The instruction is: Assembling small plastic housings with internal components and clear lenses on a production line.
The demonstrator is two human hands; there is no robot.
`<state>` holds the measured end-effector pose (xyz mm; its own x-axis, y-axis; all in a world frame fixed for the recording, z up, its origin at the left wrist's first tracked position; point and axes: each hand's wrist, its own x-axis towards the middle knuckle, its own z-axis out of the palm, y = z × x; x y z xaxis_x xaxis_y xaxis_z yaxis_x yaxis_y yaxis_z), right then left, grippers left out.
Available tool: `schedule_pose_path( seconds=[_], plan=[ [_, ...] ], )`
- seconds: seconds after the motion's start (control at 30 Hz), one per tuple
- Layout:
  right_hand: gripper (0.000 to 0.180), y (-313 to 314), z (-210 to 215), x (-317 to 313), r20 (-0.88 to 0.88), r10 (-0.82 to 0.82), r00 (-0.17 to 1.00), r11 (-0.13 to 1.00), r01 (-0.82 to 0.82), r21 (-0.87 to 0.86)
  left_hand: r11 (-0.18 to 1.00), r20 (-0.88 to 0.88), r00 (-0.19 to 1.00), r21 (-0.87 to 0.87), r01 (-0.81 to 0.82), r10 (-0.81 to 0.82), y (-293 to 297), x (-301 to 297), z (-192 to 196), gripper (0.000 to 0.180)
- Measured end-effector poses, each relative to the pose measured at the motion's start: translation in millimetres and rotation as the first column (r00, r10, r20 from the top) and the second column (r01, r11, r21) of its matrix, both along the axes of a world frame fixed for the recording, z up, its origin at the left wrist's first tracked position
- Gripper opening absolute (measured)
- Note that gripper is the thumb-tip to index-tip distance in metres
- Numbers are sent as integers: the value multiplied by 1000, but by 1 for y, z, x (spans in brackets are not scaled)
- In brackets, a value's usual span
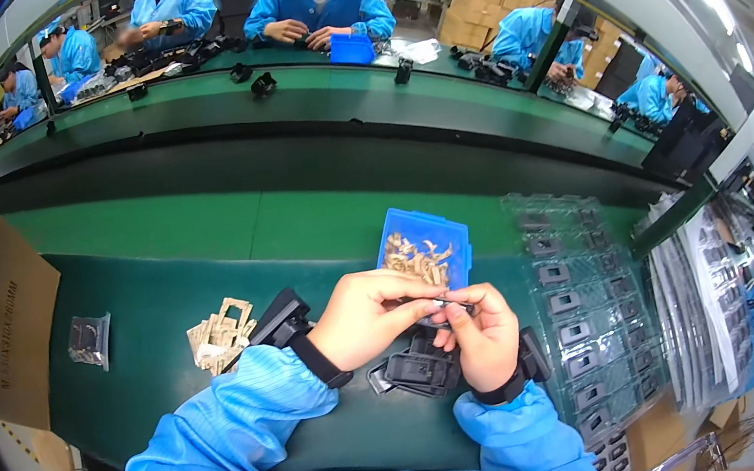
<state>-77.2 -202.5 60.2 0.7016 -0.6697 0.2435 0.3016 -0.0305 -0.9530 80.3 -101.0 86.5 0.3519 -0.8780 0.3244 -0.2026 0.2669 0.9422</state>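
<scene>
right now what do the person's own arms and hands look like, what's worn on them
Both forearms are in loose bright blue work-coat sleeves with gathered cuffs. The left hand and right hand are bare, with no gloves. Each wrist carries a black band just past the cuff: the left wristband and the right wristband. No markings show on the sleeves.

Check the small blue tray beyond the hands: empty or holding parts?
Holding parts: the blue tray has a heap of small tan pieces inside, partly covering its floor.

Matt black plastic housing (pixel 421 369), glossy clear plastic tray (pixel 585 301), blue plastic bin (pixel 415 226), matt green mat (pixel 152 310).
</scene>
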Motion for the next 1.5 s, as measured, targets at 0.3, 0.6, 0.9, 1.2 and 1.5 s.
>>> schedule_pose_path(
  seconds=[0.3, 0.6, 0.9, 1.2, 1.5],
  plan=[
    [12, 1, -5, 0, 36, 4, 999, 999, -3, -38, 999, 68, 997, -23, -28, 30, 4, 0, -1, 18],
    [9, 8, -1, 1, 2, -67, 998, 998, 67, 14, 986, 378, 912, -112, -125, 158, 5, -5, -5, 12],
    [31, 6, -8, 4, -172, -21, 985, 998, 30, 52, 984, 602, 782, -42, -175, 164, 9, -9, -3, 25],
    [24, 22, 2, 14, 97, 89, 991, 992, -97, 81, 919, 731, 556, -319, -232, 395, 11, -8, -3, 19],
    [18, 4, -13, 9, -178, -99, 979, 977, 62, -203, 988, -73, 993, -115, -105, 97, 0, -6, -23, 20]
  ],
)
